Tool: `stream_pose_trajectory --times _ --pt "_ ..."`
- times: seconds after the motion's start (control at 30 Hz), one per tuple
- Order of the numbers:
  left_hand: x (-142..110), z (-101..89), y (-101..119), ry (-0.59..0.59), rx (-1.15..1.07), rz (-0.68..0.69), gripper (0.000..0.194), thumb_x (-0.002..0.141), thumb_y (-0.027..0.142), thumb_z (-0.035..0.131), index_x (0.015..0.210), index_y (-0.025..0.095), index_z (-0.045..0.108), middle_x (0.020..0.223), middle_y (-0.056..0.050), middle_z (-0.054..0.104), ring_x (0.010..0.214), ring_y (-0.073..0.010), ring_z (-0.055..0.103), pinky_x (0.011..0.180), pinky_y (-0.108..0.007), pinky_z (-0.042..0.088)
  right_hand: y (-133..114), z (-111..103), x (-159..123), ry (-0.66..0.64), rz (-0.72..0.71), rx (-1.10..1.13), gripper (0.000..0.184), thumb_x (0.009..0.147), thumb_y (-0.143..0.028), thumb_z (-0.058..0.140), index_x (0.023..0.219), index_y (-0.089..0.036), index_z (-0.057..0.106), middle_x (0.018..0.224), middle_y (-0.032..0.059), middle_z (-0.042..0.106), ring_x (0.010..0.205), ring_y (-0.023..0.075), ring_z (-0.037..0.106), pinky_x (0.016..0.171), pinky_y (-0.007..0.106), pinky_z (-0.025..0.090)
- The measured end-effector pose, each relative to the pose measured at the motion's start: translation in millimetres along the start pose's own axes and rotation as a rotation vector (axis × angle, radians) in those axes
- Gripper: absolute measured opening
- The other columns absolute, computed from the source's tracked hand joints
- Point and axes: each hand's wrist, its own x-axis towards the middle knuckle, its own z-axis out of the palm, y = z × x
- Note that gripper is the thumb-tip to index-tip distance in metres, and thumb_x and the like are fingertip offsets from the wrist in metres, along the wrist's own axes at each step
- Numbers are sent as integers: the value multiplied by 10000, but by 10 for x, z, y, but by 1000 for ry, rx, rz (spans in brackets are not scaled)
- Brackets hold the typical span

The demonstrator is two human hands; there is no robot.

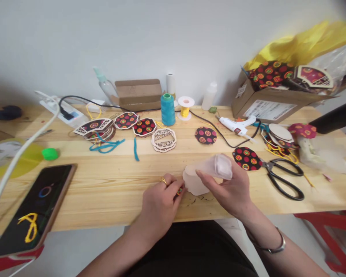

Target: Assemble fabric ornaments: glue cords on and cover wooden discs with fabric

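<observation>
Wooden table (103,161) spans the view, its left end cut off. Right of the teal thread cone (167,110), against the wall, a cardboard box (265,107) overflows with patterned fabric and yellow plastic, its bottom layers hidden. Far left and nearer than the cone lies a dark smartphone (37,204), partly covered by a yellow cord (31,229). Black-handled scissors (285,179) lie nearer and well right of the cone, their blades mostly hidden by a patterned oval (247,158).

Nearer than the cone and to its right, the right hand (233,192) grips a translucent bottle (223,168), thumb on the near side, other fingers largely hidden behind. Its tip blurs into the pale scalloped piece (197,184) on the table below. The left hand (161,200), directly nearer than the cone, has curled fingers pinching a small patterned piece (179,191), mostly covered; its full shape cannot be told.
</observation>
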Motion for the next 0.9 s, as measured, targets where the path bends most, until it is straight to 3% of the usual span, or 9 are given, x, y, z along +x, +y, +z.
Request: stream_pose_trajectory --times 0.9 --pt "-31 -7 -2 29 -87 25 110 883 241 557 936 195 641 800 -12 639 631 -144 623 565 -267 446 -129 -68 -49 -65 -34 -82 224 724 -255 715 703 -214 496 642 -40 521 507 91 449 440 221 348"
